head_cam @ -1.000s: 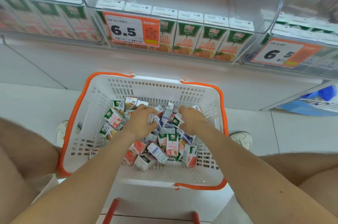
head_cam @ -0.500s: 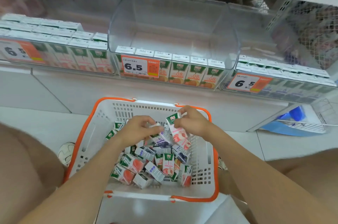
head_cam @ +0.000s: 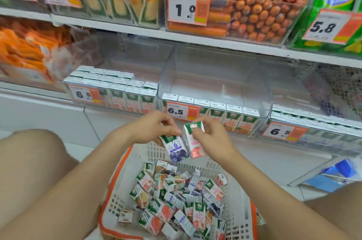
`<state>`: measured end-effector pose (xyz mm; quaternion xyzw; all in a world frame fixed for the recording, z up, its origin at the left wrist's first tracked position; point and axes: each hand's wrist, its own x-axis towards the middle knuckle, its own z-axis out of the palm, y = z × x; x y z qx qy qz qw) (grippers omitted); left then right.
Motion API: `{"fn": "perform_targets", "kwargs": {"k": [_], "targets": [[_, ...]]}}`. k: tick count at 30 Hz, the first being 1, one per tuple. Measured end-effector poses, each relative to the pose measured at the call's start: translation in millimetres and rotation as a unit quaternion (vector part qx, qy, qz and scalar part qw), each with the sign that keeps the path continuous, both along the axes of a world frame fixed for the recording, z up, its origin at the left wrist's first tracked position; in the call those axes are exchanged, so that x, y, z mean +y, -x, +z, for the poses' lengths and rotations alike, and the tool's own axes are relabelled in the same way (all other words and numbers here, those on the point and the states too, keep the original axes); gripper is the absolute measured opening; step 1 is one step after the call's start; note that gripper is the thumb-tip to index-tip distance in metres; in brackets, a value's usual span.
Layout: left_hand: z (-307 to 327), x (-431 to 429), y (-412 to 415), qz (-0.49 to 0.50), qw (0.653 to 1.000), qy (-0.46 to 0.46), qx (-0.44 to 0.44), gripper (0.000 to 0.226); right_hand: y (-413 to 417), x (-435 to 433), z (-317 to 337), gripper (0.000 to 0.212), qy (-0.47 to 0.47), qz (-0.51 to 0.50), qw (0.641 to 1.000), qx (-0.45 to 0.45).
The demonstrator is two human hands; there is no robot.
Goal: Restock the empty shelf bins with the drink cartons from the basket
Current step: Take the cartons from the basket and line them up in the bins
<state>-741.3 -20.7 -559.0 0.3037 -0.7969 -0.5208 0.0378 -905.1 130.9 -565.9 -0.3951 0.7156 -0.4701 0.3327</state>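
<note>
Orange sausages (head_cam: 260, 14) above; price tags (head_cam: 183, 7).

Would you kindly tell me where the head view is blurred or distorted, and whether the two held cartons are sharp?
Head view: the held blue carton and pink carton are fairly sharp; the orange packets at far left are smeared; the shelf edge bows from the wide lens; the clear bin looks milky; light is even, no hard shadows.

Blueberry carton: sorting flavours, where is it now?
Head view, centre: the left hand holds the blueberry carton above the basket's far wall, beside the pink carton in the right hand.
</note>
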Motion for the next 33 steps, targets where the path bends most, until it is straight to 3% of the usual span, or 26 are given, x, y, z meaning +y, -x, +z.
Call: {"fn": "perform_targets", "kwargs": {"k": [3, 7, 10, 14, 17, 21, 24, 29, 33], "targets": [[33.2, -27.5, -18.1, 0.004, 0.998, 0.069, 0.015, 0.020, -23.6, -17.6, 25.9, 0.029, 0.066, -0.015, 0.998, -0.015], [63.7, -60.5, -45.3, 0.023, 0.988, 0.136, 0.069, 0.009, -41.7, -50.4, 56.5, 0.043, 0.145, -0.015, 0.986, 0.077], [65.4, -80.4, -56.8, 0.120, 0.960, 0.229, 0.108, 0.012, -48.1, -81.5, 82.6, 0.040, 0.213, 0.005, 0.967, 0.137], [54.9, -104.4, -59.6, 0.262, 0.908, 0.320, 0.063, 0.022, -46.9, -141.7, 97.5, 0.039, 0.232, 0.063, 0.921, 0.306], [56.0, -113.3, -60.7, 0.289, 0.903, 0.312, 0.060, 0.023, -42.9, -194.7, 87.3, 0.039, 0.188, 0.093, 0.890, 0.405], [57.0, -119.3, -62.3, 0.282, 0.918, 0.280, 0.014, 0.026, -44.2, -248.7, 77.5, 0.034, 0.051, 0.098, 0.848, 0.519], [58.1, -120.5, -61.3, 0.254, 0.929, 0.264, -0.042, 0.030, -51.4, -272.7, 74.7, 0.018, -0.037, 0.123, 0.838, 0.530], [61.1, -124.8, -59.8, 0.245, 0.941, 0.232, -0.035, 0.028, -51.2, -285.3, 72.6, 0.026, -0.147, 0.239, 0.808, 0.518], [60.4, -122.5, -59.3, 0.259, 0.943, 0.207, -0.025, 0.029, -54.4, -273.3, 80.0, 0.009, -0.146, 0.273, 0.774, 0.552]]}}
